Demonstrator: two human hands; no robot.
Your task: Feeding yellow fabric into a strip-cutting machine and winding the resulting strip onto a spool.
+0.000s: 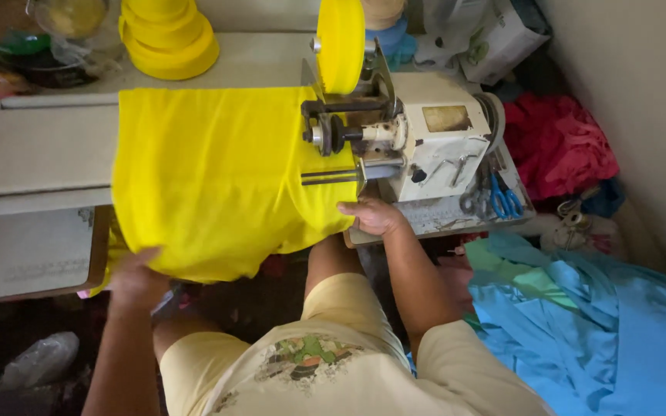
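A bright yellow fabric piece (pixel 210 169) is draped over the sewing table (pixel 48 150) and hangs off its front edge. My left hand (pixel 136 277) grips the lower left edge of the fabric below the table's edge. My right hand (pixel 375 217) pinches the fabric's right edge beside the needle area of the white sewing machine (pixel 425 139). A yellow spool of tape (pixel 341 42) sits on top of the machine.
Stacked yellow tape rolls (pixel 167 38) stand at the back. Blue-handled scissors (pixel 502 199) lie right of the machine. Red cloth (pixel 556 142) is piled at the right, and blue and green fabric (pixel 595 323) lies on the floor. A plastic bag (pixel 36 358) sits lower left.
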